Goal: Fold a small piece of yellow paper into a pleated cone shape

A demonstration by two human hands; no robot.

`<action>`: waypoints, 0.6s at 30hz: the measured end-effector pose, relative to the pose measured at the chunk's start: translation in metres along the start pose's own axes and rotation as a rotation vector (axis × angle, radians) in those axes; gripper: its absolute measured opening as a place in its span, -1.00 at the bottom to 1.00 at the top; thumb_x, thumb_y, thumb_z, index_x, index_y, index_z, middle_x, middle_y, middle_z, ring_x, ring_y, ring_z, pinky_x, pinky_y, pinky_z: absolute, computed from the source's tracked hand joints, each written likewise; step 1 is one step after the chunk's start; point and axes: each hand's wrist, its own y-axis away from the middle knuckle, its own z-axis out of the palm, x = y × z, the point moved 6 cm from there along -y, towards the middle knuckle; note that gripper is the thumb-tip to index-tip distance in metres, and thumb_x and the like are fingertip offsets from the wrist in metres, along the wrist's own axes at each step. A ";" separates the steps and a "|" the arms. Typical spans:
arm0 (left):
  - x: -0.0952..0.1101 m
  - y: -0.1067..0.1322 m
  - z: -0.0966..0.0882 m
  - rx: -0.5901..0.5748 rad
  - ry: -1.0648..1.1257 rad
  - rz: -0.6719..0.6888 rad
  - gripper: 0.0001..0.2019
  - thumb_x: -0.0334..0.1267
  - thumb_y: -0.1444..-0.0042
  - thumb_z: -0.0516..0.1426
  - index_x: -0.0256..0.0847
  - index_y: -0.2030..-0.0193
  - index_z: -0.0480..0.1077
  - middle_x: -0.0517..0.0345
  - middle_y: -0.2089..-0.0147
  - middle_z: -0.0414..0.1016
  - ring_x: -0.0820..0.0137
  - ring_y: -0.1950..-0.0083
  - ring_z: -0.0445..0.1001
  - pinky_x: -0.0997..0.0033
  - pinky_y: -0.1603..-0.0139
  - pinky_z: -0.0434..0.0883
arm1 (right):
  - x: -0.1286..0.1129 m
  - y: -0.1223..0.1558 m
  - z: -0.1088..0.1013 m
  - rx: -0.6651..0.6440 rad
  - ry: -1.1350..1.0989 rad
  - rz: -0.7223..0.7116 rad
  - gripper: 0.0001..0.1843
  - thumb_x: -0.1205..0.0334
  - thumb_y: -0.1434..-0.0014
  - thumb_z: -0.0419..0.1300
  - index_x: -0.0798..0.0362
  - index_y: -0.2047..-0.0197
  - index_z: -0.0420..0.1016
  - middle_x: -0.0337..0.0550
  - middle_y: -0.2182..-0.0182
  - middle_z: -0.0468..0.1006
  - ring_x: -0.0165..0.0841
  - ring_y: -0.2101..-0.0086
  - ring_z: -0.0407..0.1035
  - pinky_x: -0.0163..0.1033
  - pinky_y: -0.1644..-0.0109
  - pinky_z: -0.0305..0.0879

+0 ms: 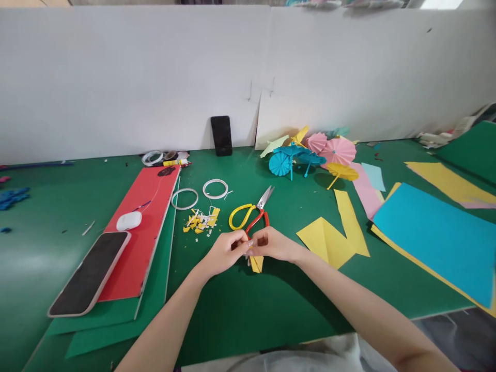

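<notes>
The left hand (227,251) and the right hand (277,243) meet at the fingertips, each with thumb and fingers pinched closed on the small folded paper (256,264) between them. The visible end of it comes out below the right fingers, with its long axis toward the person; the right hand is a little nearer to this end. Just beyond lie the scissors (261,206), blades pointing away, with scraps (203,221) to the left.
</notes>
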 end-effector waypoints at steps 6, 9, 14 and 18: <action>0.001 0.002 0.007 -0.072 0.056 -0.031 -0.71 -0.17 -0.15 0.07 -0.25 0.53 0.20 0.31 0.57 0.20 0.54 0.51 0.15 0.54 0.49 0.10 | -0.001 0.004 0.012 0.018 -0.031 -0.065 -0.61 0.03 0.15 0.39 0.17 0.53 0.37 -0.34 0.59 0.30 -0.50 0.52 0.16 -0.36 0.42 0.12; 0.000 0.002 0.008 -0.071 0.081 -0.043 -0.68 -0.15 -0.15 0.07 -0.25 0.55 0.15 0.33 0.58 0.14 0.55 0.52 0.11 0.56 0.50 0.08 | -0.003 0.005 0.013 0.005 -0.044 -0.071 -0.60 0.00 0.14 0.38 0.17 0.51 0.39 -0.33 0.58 0.32 -0.49 0.51 0.19 -0.35 0.40 0.15; -0.002 0.001 0.007 -0.069 0.170 -0.078 -0.64 -0.04 -0.15 0.06 -0.22 0.52 0.10 0.37 0.61 0.12 0.59 0.60 0.06 0.59 0.59 0.04 | -0.006 0.011 0.008 -0.019 -0.034 -0.068 -0.61 -0.03 0.10 0.35 0.15 0.49 0.43 -0.31 0.60 0.34 -0.48 0.54 0.19 -0.36 0.46 0.12; -0.004 0.001 0.005 -0.034 0.222 -0.117 -0.63 0.03 -0.15 0.03 -0.18 0.49 0.06 0.44 0.68 0.03 0.62 0.69 -0.06 0.60 0.68 -0.04 | -0.004 0.013 0.008 -0.019 -0.019 -0.063 -0.61 -0.01 0.06 0.34 0.15 0.55 0.36 -0.31 0.63 0.31 -0.52 0.59 0.12 -0.37 0.52 0.02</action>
